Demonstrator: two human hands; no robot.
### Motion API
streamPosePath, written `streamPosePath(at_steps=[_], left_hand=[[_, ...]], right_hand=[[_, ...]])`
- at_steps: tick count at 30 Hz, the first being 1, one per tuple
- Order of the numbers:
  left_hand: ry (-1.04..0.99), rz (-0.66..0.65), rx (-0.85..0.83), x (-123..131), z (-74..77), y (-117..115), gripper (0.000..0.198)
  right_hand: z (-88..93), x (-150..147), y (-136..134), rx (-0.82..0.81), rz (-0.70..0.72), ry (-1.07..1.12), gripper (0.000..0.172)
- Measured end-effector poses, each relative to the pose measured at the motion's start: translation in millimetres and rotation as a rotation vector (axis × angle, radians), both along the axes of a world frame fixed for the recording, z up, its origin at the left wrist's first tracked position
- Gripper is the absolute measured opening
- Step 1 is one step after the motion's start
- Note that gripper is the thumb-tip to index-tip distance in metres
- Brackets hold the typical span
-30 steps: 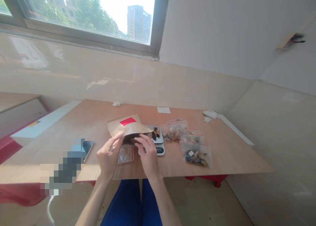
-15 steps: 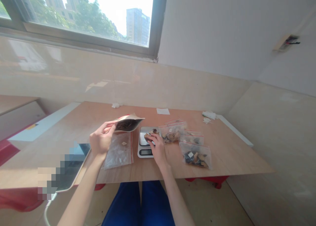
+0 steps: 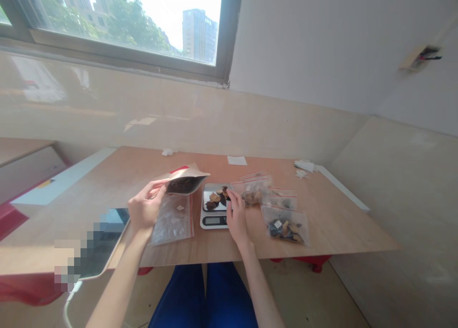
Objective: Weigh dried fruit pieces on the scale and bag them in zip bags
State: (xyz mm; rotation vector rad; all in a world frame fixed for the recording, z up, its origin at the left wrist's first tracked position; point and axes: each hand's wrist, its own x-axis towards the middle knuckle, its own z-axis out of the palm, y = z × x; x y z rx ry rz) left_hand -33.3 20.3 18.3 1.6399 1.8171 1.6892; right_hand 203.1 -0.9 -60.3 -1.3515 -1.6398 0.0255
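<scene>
My left hand (image 3: 145,206) is closed on the near side of a kraft paper pouch (image 3: 195,171), holding it up with its mouth gaping and its dark lining showing; some dim contents show inside. Beside it a white kitchen scale (image 3: 205,225) stands on the table. Several dried brown and black slices (image 3: 214,197) lie on its metal plate. My right hand (image 3: 237,218) is over the plate's right edge, fingers bent and thumb apart, the fingertips at the slices there. Whether they touch one is unclear.
A flat clear zip bag (image 3: 171,223) lies under the pouch. To the right of the scale are several zip bags with dried pieces, the nearest bag (image 3: 286,227) close to the table's front edge (image 3: 343,252). A dark-surfaced tray or screen (image 3: 103,247) sits at the left.
My right hand has moved right across the scale, off a brown slice at the middle of the plate, uncovering the slices there. The left hand still holds the pouch, barely shifted.
</scene>
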Motion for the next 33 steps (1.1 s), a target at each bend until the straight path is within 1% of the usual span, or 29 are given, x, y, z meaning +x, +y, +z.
streamPosePath(at_steps=[4, 8, 12, 17, 20, 24, 26, 28, 30, 31, 32, 33], left_hand=[[-0.003, 0.0, -0.001, 1.1, -0.8, 0.0, 0.024], [-0.032, 0.019, -0.035, 4.9, -0.2, 2.7, 0.025], [-0.028, 0.067, -0.054, 10.1, 3.9, 6.4, 0.025], [-0.094, 0.064, -0.003, 14.5, 15.4, 15.3, 0.021], [-0.112, 0.056, 0.05, 17.2, 26.0, 28.4, 0.019], [-0.121, 0.042, 0.143, 19.2, 41.3, 59.8, 0.016], [-0.138, 0.073, 0.15, 18.2, 48.1, 77.8, 0.02], [-0.146, 0.148, 0.164, 16.1, 52.9, 91.1, 0.028], [-0.114, 0.225, 0.194, 13.8, 53.7, 94.8, 0.04], [-0.083, 0.24, 0.211, 12.9, 51.5, 92.2, 0.044], [-0.046, 0.234, 0.225, 12.4, 47.1, 87.0, 0.044], [-0.007, 0.199, 0.23, 12.4, 40.0, 79.5, 0.04]], right_hand=[[-12.1, 14.9, -13.0, 0.032, -0.036, 0.179, 0.042], [-23.1, 25.0, -23.3, -0.039, -0.051, 0.269, 0.037], [-25.7, 28.3, -27.4, -0.08, -0.08, 0.325, 0.035], [-24.1, 28.9, -27.9, -0.09, -0.108, 0.372, 0.034], [-23.2, 29.0, -28.6, -0.114, -0.133, 0.392, 0.034], [-21.6, 29.5, -30.2, -0.138, -0.144, 0.415, 0.035], [-20.6, 29.9, -30.9, -0.14, -0.157, 0.41, 0.034], [-19.8, 30.6, -31.5, -0.143, -0.18, 0.393, 0.034], [-19.6, 31.4, -31.9, -0.133, -0.211, 0.363, 0.033], [-19.7, 31.9, -31.9, -0.119, -0.228, 0.345, 0.032], [-20.2, 32.4, -31.9, -0.099, -0.245, 0.325, 0.03], [-20.9, 32.8, -31.8, -0.077, -0.262, 0.304, 0.029]])
